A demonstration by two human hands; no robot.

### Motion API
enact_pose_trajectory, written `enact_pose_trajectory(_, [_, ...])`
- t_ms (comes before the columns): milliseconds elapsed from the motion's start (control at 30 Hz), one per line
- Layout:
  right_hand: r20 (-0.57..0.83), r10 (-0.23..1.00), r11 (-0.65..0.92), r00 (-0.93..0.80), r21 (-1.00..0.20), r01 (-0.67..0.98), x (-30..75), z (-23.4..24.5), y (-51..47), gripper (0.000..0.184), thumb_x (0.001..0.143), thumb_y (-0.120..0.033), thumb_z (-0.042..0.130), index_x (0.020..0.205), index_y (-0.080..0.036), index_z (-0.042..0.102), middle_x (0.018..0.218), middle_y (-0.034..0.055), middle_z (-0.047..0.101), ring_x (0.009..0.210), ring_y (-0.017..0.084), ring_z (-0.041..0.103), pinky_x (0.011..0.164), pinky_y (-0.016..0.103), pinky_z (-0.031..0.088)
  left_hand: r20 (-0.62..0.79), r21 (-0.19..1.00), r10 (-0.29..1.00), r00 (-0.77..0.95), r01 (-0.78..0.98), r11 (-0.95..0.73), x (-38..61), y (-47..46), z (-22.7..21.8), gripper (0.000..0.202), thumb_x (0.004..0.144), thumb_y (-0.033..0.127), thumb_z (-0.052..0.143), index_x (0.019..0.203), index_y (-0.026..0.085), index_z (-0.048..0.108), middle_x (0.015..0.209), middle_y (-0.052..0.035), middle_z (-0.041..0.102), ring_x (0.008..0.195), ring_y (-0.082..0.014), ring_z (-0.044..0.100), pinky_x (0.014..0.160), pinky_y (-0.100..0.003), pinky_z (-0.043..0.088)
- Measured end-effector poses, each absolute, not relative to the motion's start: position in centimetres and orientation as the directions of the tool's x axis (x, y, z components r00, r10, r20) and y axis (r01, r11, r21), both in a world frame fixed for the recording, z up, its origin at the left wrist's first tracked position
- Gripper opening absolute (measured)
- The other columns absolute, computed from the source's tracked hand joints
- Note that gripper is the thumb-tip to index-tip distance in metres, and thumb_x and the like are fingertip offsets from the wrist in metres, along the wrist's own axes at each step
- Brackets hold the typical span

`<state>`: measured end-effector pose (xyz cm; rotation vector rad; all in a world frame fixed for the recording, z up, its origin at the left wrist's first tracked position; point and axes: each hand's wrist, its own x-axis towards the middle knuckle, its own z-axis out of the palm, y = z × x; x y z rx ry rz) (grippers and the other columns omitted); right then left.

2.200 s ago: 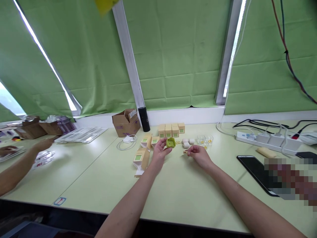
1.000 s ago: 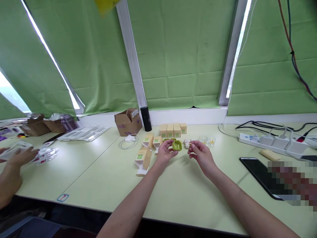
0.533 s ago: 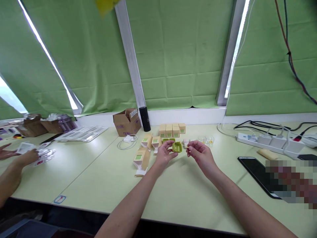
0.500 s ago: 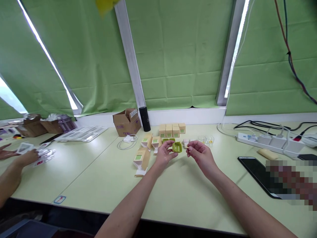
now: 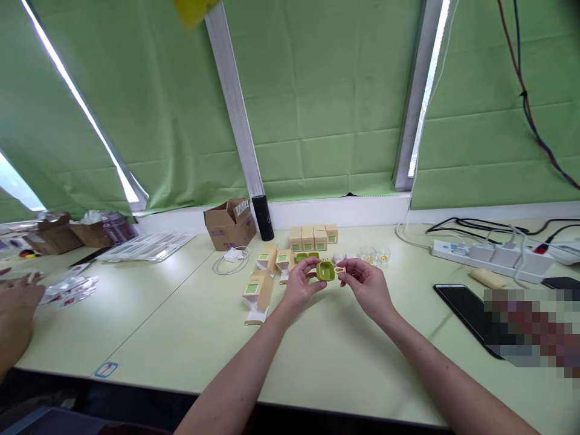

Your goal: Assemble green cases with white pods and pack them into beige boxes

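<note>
A small olive-green square cup-like case (image 5: 325, 271) is gripped by its edge in my left hand (image 5: 299, 285), its hollow side facing me. My right hand (image 5: 368, 289) pinches a small pale yellow piece (image 5: 341, 269), seemingly loop-shaped, close beside the case's right edge; whether the two touch I cannot tell. Behind my left hand lie more green cases (image 5: 312, 257), partly hidden. Clear round cups (image 5: 375, 256) with yellow bits inside stand beyond my right hand, near a pale pink piece (image 5: 339, 258).
Opened tan cartons (image 5: 258, 290) lie left of my hands, and closed small cartons (image 5: 308, 238) stand behind. Further back are a cardboard box (image 5: 230, 223) and a black bottle (image 5: 263, 217). A phone (image 5: 466, 317) and power strip (image 5: 489, 260) lie right. Another person's hand (image 5: 18, 302) is far left.
My right hand has brought the small yellow piece left, up close to the green case. The other person's hands have moved left, away from the plastic packets.
</note>
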<state>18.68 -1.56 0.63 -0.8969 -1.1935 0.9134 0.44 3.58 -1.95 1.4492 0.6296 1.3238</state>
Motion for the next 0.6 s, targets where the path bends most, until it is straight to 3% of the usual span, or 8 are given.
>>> enact_pose_trajectory(333, [0.449, 0.882, 0.439, 0.140, -0.893, 0.099, 18.7, 0.5, -2.1, 0.017, 0.085, -0.036, 0.073, 0.095, -0.023, 0.076, 0.084, 0.0049, 0.073, 0.077, 0.022, 0.065, 0.077, 0.039, 0.055, 0.410, 0.906, 0.865, 0.291, -0.238, -0.349, 0.5, 3.0, -1.5, 0.053, 0.066, 0.022, 0.092, 0.113, 0.019, 0.066, 0.115, -0.0108, 0.071, 0.105, -0.0245, 0.068, 0.092, -0.037, 0.052])
enact_pose_trajectory(467, [0.625, 0.775, 0.564, 0.093, -0.751, 0.343, 18.9, 0.3, -2.1, 0.012, 0.092, -0.033, 0.066, 0.095, -0.025, 0.074, 0.095, 0.0075, 0.070, 0.088, 0.024, 0.063, 0.078, 0.040, 0.053, 0.418, 0.902, 0.860, 0.292, -0.242, -0.356, 0.6, 2.8, -1.4, 0.053, 0.066, 0.022, 0.092, 0.113, 0.019, 0.067, 0.115, -0.0099, 0.071, 0.105, -0.0242, 0.067, 0.092, -0.037, 0.051])
enact_pose_trajectory(600, [0.732, 0.678, 0.596, 0.073, -0.605, 0.529, 19.0, -0.3, -1.8, 0.011, 0.092, -0.027, 0.065, 0.097, -0.026, 0.075, 0.101, 0.0084, 0.061, 0.104, 0.028, 0.057, 0.089, 0.046, 0.051, 0.415, 0.905, 0.858, 0.302, -0.233, -0.356, 0.8, 2.5, -1.1, 0.052, 0.067, 0.018, 0.091, 0.112, 0.020, 0.067, 0.115, -0.0093, 0.071, 0.105, -0.0236, 0.067, 0.093, -0.038, 0.050])
